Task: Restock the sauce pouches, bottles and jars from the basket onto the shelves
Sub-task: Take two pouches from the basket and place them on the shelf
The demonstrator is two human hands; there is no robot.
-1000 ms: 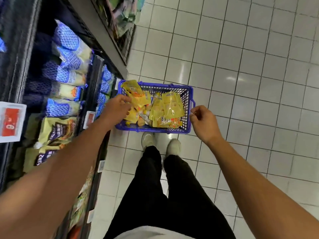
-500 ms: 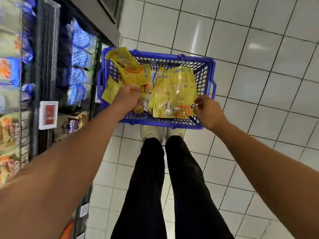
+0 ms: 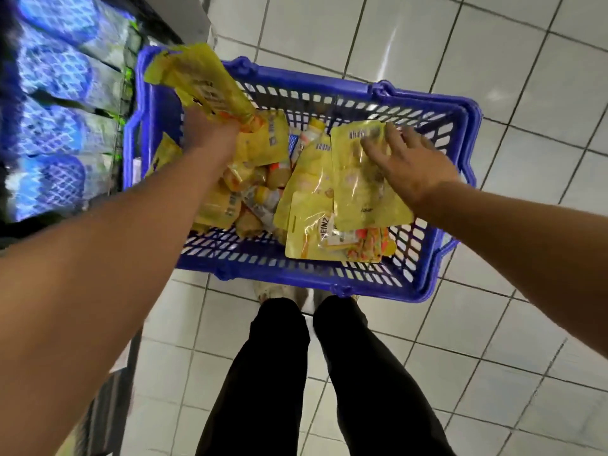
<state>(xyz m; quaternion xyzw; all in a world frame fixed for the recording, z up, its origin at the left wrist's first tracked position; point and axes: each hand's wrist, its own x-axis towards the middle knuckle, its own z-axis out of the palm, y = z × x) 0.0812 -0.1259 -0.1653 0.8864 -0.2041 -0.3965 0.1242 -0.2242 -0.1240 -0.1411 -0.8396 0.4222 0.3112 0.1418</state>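
A person stands over a blue plastic basket (image 3: 437, 261) on a white tiled floor (image 3: 526, 93), both bare hands inside it. The left hand (image 3: 210, 130) is closed around the lower end of a long yellow sauce pouch (image 3: 204, 83), which slants up and away over the basket's far left corner. The right hand (image 3: 408, 162) lies palm down, fingers spread, on a flat yellow pouch (image 3: 358, 189) at the right side of the basket; whether those fingers grip it or only rest on it cannot be told. Under that pouch, nearer the person, lies another marked Heinz (image 3: 316, 238), and between the two hands sits a heap of small bottles and pouches (image 3: 260, 192), too jumbled to count. Just left of the basket, shelves (image 3: 56, 126) carry blurred blue-patterned packets. The person's black trouser legs (image 3: 273, 373) and pale shoes (image 3: 273, 291) show directly below the basket's near rim.
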